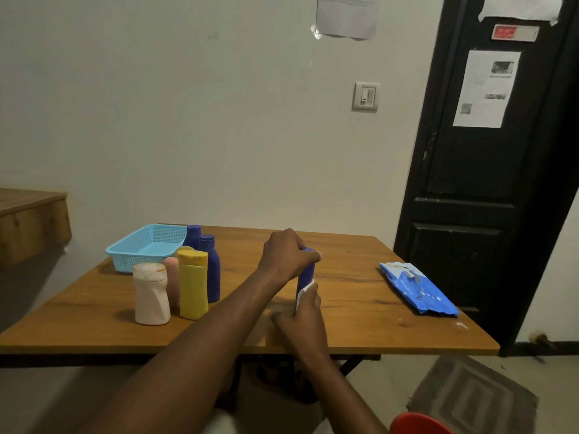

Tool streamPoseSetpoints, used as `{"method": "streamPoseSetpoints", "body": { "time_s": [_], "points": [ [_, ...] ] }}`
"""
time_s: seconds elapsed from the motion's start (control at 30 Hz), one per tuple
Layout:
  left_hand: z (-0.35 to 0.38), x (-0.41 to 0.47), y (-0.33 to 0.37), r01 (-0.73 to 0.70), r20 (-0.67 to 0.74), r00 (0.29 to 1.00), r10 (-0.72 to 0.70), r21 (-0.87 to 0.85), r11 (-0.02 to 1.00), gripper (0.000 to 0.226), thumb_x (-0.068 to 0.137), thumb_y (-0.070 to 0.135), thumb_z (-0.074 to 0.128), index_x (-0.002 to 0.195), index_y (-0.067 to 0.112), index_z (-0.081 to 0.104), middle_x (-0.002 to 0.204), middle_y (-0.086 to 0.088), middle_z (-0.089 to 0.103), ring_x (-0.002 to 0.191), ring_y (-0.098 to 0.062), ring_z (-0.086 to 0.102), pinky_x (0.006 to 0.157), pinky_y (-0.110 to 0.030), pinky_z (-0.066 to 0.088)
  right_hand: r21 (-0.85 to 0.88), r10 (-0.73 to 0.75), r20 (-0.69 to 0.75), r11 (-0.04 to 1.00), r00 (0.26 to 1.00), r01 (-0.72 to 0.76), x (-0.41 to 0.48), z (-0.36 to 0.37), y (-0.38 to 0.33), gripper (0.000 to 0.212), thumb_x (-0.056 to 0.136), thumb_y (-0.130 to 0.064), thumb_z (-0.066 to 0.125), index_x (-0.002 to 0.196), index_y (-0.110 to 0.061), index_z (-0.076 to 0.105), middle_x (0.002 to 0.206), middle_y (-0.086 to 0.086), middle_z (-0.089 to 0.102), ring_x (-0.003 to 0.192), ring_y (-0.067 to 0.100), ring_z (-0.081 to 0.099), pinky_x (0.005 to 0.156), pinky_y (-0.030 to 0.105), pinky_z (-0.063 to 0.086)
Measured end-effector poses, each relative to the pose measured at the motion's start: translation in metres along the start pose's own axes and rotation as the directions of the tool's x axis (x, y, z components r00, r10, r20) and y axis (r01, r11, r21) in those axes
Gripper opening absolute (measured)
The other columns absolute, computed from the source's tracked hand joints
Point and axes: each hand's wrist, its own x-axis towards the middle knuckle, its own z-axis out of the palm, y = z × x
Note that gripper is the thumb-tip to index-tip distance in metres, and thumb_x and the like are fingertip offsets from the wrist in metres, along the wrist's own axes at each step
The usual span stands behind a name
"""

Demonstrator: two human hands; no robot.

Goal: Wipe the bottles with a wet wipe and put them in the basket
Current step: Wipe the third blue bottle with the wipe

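A dark blue bottle (306, 270) stands upright near the middle of the wooden table (360, 308). My left hand (286, 253) grips its top from above. My right hand (305, 311) holds a white wet wipe (303, 292) against the bottle's lower part. To the left stand a white bottle (151, 294), a pink bottle (172, 278), a yellow bottle (193, 283) and two more dark blue bottles (212, 264), (193, 235). Behind them sits a light blue mesh basket (138, 250), with nothing visible inside.
A blue pack of wet wipes (418, 288) lies at the table's right side. A black door (479, 183) stands behind on the right, a wooden shelf (31, 220) on the left. A red chair edge (419, 424) and a grey mat (473, 399) are below.
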Motion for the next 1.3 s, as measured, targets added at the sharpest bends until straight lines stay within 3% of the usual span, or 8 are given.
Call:
{"method": "streamPoseSetpoints", "body": {
  "time_s": [0.13, 0.3, 0.47, 0.57, 0.63, 0.73, 1.0, 1.3],
  "points": [
    [0.0, 0.002, 0.001, -0.011, 0.004, 1.0, 0.011, 0.013, 1.0, 0.032, 0.081, 0.042, 0.077, 0.072, 0.011, 0.078, 0.068, -0.007, 0.072, 0.061, -0.02, 0.066, 0.061, -0.033, 0.055, 0.07, -0.098, -0.036, 0.992, 0.995, 0.1, -0.009, 0.002, -0.013, 0.118, 0.083, -0.033, 0.077, 0.16, -0.027, -0.011, 0.17, -0.006, -0.001, 0.154, 0.021, 0.017, 0.114, 0.043, 0.044],
    [-0.005, 0.004, -0.002, -0.055, 0.075, 0.996, 0.053, 0.026, 0.998, 0.035, 0.082, 0.041, 0.074, 0.069, 0.008, 0.076, 0.071, -0.016, 0.072, 0.051, -0.018, 0.049, 0.051, -0.032, 0.041, 0.173, -0.071, -0.115, 0.981, 0.991, 0.091, 0.027, -0.017, -0.023, 0.096, 0.08, -0.028, 0.082, 0.155, -0.024, 0.023, 0.157, -0.001, 0.036, 0.143, 0.022, 0.04, 0.106, 0.041, 0.049],
    [-0.019, 0.011, 0.001, -0.111, 0.295, 0.95, 0.102, 0.011, 0.994, 0.025, 0.094, 0.032, 0.069, 0.101, 0.011, 0.08, 0.099, -0.007, 0.077, 0.088, -0.024, 0.069, 0.075, -0.037, 0.051, 0.166, 0.052, 0.004, 0.985, 0.999, -0.052, 0.031, -0.028, 0.005, 0.064, 0.079, -0.023, 0.082, 0.128, -0.035, 0.042, 0.13, -0.003, 0.061, 0.114, 0.016, 0.063, 0.085, 0.032, 0.059],
    [-0.03, 0.011, -0.001, -0.134, 0.374, 0.919, 0.126, -0.005, 0.991, 0.032, 0.098, 0.022, 0.065, 0.127, 0.009, 0.071, 0.129, -0.004, 0.07, 0.116, -0.02, 0.063, 0.097, -0.036, 0.048, 0.104, 0.014, 0.02, 0.994, 1.0, -0.016, 0.015, -0.026, 0.018, 0.063, 0.082, -0.021, 0.08, 0.132, -0.033, 0.043, 0.125, -0.013, 0.057, 0.115, 0.008, 0.058, 0.075, 0.013, 0.046],
    [-0.034, 0.012, -0.002, -0.131, 0.384, 0.915, 0.123, -0.004, 0.991, 0.038, 0.099, 0.017, 0.063, 0.135, 0.008, 0.065, 0.14, -0.004, 0.064, 0.126, -0.02, 0.058, 0.104, -0.037, 0.045, 0.079, -0.001, -0.006, 0.997, 1.0, 0.002, 0.007, -0.021, 0.023, 0.064, 0.082, -0.024, 0.08, 0.135, -0.031, 0.045, 0.129, -0.013, 0.056, 0.119, 0.008, 0.056, 0.082, 0.017, 0.049],
    [-0.033, 0.011, -0.006, -0.147, 0.38, 0.916, 0.132, 0.012, 0.989, 0.04, 0.099, 0.01, 0.059, 0.138, 0.007, 0.063, 0.145, -0.004, 0.061, 0.132, -0.02, 0.054, 0.103, -0.035, 0.043, 0.079, -0.029, -0.051, 0.996, 0.998, 0.033, -0.004, -0.013, 0.022, 0.081, 0.083, -0.029, 0.079, 0.151, -0.027, 0.036, 0.14, -0.011, 0.053, 0.123, 0.007, 0.053, 0.097, 0.029, 0.052],
    [-0.026, 0.01, -0.014, -0.173, 0.333, 0.925, 0.183, -0.06, 0.983, 0.032, 0.104, 0.021, 0.057, 0.133, 0.012, 0.068, 0.145, -0.001, 0.061, 0.135, -0.014, 0.054, 0.107, -0.031, 0.043, 0.083, -0.189, -0.081, 0.977, 0.979, 0.196, -0.001, -0.014, -0.013, 0.098, 0.09, -0.026, 0.071, 0.163, -0.026, 0.006, 0.164, -0.009, 0.021, 0.14, 0.007, 0.036, 0.097, 0.017, 0.046],
    [-0.025, 0.011, -0.016, -0.161, 0.245, 0.953, 0.177, -0.084, 0.983, 0.025, 0.099, 0.022, 0.065, 0.119, 0.013, 0.077, 0.132, 0.003, 0.07, 0.113, -0.007, 0.063, 0.085, -0.017, 0.047, -0.111, -0.152, -0.062, 0.983, 0.986, 0.145, 0.015, -0.006, -0.022, 0.114, 0.088, -0.031, 0.072, 0.158, -0.029, -0.017, 0.168, -0.001, 0.013, 0.148, 0.025, 0.035, 0.114, 0.05, 0.043]
  ]
}}
